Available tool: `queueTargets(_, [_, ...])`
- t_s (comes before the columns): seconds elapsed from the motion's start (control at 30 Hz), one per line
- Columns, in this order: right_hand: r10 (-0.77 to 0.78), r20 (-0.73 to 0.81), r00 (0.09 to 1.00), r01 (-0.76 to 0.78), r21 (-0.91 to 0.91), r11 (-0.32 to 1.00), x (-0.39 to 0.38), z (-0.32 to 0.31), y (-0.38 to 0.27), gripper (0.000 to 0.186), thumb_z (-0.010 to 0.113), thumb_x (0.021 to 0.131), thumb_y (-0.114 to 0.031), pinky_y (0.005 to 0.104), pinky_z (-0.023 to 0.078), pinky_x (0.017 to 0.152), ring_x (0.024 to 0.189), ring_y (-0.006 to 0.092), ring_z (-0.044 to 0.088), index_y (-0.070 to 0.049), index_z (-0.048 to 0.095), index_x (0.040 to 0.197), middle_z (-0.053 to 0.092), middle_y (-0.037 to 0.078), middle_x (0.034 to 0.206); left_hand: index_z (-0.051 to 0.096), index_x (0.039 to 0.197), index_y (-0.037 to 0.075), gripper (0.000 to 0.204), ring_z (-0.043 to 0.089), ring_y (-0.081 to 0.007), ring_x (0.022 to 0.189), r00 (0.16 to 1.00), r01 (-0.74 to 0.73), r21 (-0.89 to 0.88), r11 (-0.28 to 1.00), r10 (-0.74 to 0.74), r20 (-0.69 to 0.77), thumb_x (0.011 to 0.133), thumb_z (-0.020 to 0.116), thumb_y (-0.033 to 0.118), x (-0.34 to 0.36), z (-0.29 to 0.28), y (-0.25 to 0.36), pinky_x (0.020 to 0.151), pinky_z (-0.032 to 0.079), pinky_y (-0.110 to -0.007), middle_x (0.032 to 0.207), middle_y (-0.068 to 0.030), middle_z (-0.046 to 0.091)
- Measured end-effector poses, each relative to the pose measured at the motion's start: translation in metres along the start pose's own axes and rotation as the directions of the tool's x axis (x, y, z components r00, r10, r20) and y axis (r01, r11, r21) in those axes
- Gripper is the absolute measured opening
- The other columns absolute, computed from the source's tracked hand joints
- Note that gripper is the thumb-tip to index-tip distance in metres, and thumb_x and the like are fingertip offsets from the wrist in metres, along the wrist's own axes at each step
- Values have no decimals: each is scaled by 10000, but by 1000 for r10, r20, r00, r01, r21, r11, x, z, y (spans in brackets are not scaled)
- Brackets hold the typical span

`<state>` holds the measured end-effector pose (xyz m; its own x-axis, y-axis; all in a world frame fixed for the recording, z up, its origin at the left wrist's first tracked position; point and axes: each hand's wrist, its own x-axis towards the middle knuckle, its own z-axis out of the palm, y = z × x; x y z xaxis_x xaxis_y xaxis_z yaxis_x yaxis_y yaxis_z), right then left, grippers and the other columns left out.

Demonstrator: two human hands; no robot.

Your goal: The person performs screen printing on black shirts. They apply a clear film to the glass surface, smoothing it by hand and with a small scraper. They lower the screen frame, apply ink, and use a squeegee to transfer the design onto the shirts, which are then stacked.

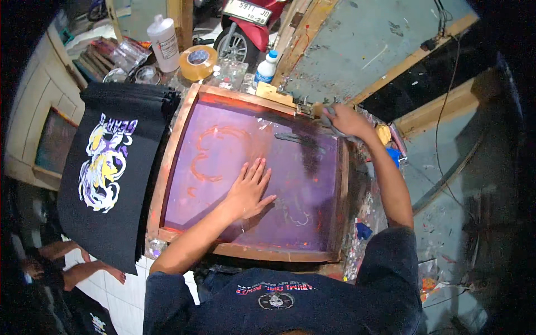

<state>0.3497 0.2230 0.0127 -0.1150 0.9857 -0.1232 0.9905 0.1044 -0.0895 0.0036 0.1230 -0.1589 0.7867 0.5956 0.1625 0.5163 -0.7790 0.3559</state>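
A wooden-framed printing screen with purple mesh lies in front of me, orange-red and grey marks showing on the mesh. My left hand rests near the middle of the mesh, palm down with fingers stretched out. At the screen's far right corner, my right hand is closed around a grey cloth; its fingers are partly hidden. Just left of that hand sits a metal hinge clamp on the frame's far edge. A dark smear of paint crosses the mesh below it.
Black printed fabric pieces hang in a stack at the left. Along the far side stand a white bottle, a tape roll and a small blue-capped bottle. A red motorcycle is behind. Another person's feet show lower left.
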Motion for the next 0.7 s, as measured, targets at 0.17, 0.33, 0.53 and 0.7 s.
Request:
queueTargets(0.17, [-40, 32, 999, 38, 69, 997, 47, 7, -37, 449, 567, 1047, -374, 531, 510, 799, 924, 489, 668, 64, 664, 1038, 677, 322, 922, 371, 1563, -28, 804, 153, -392, 1583, 1000, 21, -26, 999, -21, 15, 1033, 438, 573, -3, -9, -4, 1275, 131, -545, 1670, -275, 229])
queueTargets(0.33, [-115, -104, 988, 123, 80, 989, 37, 21, -1, 383, 599, 1023, -321, 531, 507, 802, 916, 479, 671, 56, 666, 1045, 678, 317, 927, 350, 1578, -13, 809, 146, -391, 1584, 999, 16, -13, 1000, -15, 40, 1030, 451, 574, 1, -7, 0, 1278, 130, -544, 1681, -259, 215])
queueTargets(0.53, [84, 31, 996, -86, 96, 992, -19, -10, 15, 325, 575, 957, -225, 530, 535, 824, 920, 475, 700, 78, 687, 990, 686, 348, 937, 340, 1580, -20, 812, 146, -390, 1583, 999, 14, -20, 1000, -14, 31, 1031, 456, 567, -2, -9, 0, 1278, 126, -546, 1677, -271, 209])
queueTargets(0.7, [45, 72, 996, -46, 18, 999, -20, -11, 31, 348, 599, 993, -283, 531, 514, 808, 937, 483, 666, 55, 672, 1027, 678, 325, 970, 355, 1570, -34, 803, 143, -397, 1584, 999, 22, -27, 999, -21, 34, 1031, 460, 551, 0, -8, 1, 1274, 131, -550, 1679, -276, 200])
